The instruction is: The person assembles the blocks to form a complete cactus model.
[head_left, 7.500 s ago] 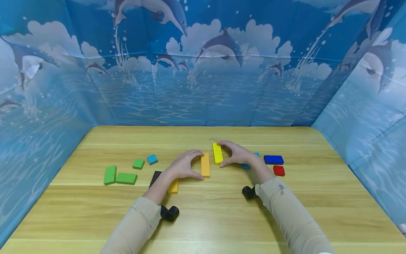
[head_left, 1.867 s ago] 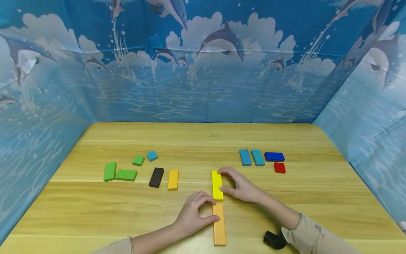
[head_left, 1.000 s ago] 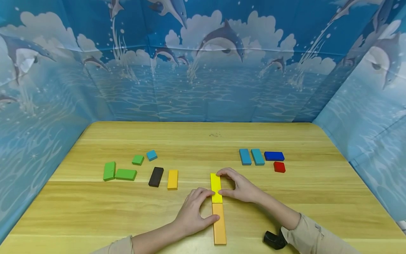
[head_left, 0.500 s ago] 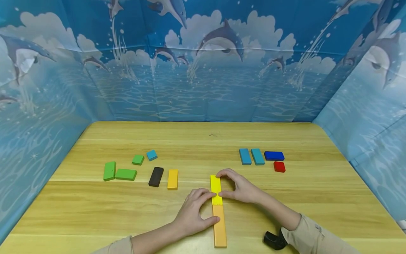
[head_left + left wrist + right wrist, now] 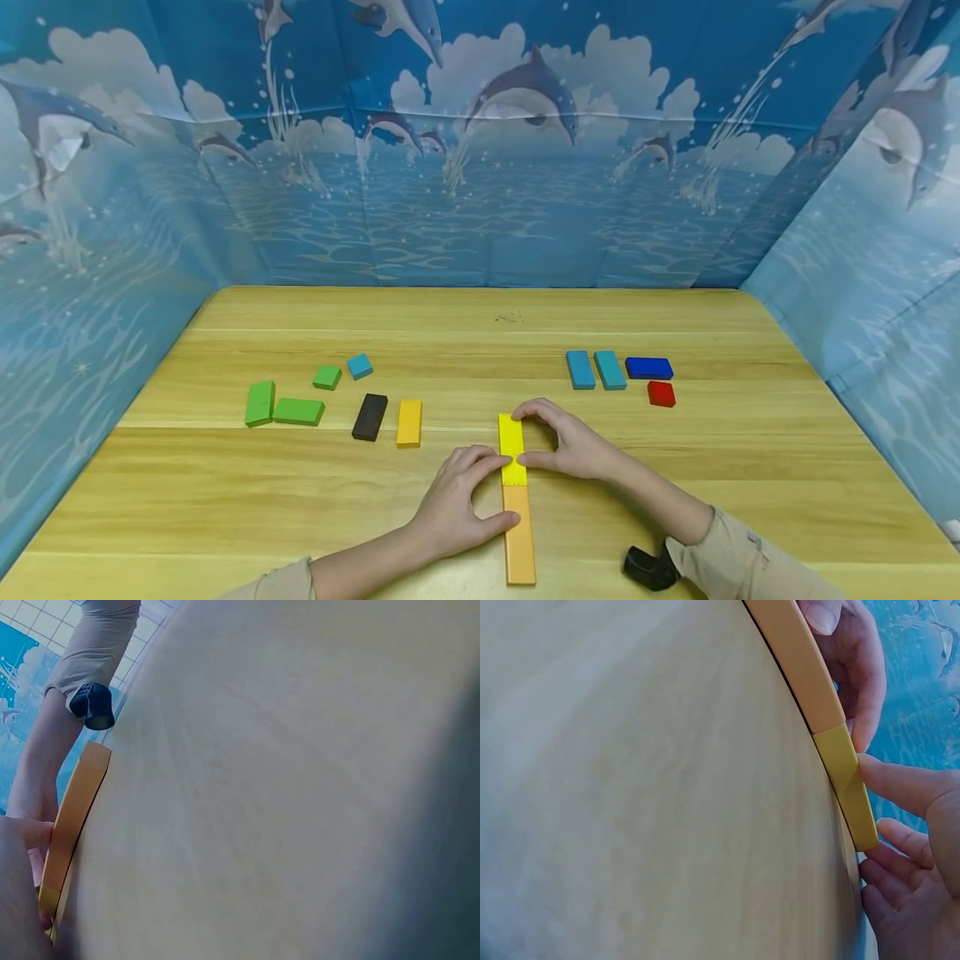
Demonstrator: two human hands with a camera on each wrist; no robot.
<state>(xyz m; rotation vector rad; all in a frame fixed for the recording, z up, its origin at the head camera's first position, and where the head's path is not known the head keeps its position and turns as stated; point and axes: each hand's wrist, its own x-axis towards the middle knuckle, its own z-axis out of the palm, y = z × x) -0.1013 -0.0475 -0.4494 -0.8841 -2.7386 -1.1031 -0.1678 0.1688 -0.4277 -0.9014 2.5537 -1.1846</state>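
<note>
A long orange block and a yellow block lie flat end to end in one line at the front middle of the table in the head view. My left hand is on their left side, its thumb on the orange block and its index fingertip on the yellow one. From the right, my right hand touches the yellow block, thumb near its middle and index finger at its far end. The right wrist view shows the orange block meeting the yellow block, with the right thumb against its edge.
Left of the hands lie a black block, an amber block, several green blocks and a small blue one. At right are two light blue blocks, a dark blue block and a red one.
The orange and yellow blocks came from the table's middle toward the front and from side by side into one line. The gap between their ends closed. In the last half second almost nothing moved.
</note>
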